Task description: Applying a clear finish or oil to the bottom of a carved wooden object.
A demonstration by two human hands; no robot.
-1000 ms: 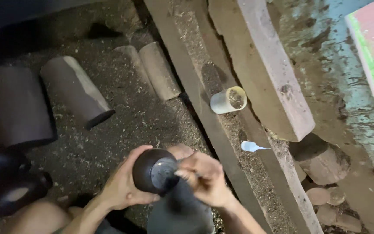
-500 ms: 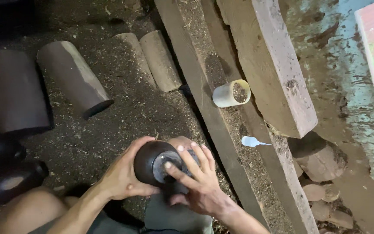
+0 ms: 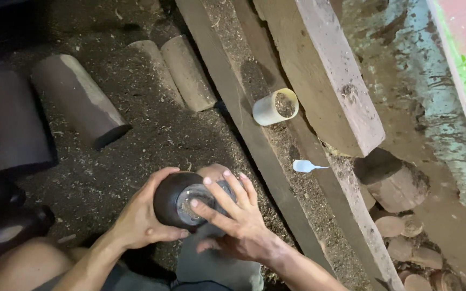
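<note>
left hand [image 3: 141, 223] gripped dark round pot [image 3: 175, 198], low middle; right hand [image 3: 238, 226] fingers spread flat on its mouth; white cup [image 3: 275, 106] upper middle

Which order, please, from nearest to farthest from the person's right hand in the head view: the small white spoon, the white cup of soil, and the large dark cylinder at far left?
From the right hand:
1. Small white spoon, right, on the plank.
2. White cup of soil, above.
3. Large dark cylinder, far left.

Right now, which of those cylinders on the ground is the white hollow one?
The short white tube on the plank, its open end showing debris inside. The other cylinders on the dirt are longer, dark or grey-brown.
</note>
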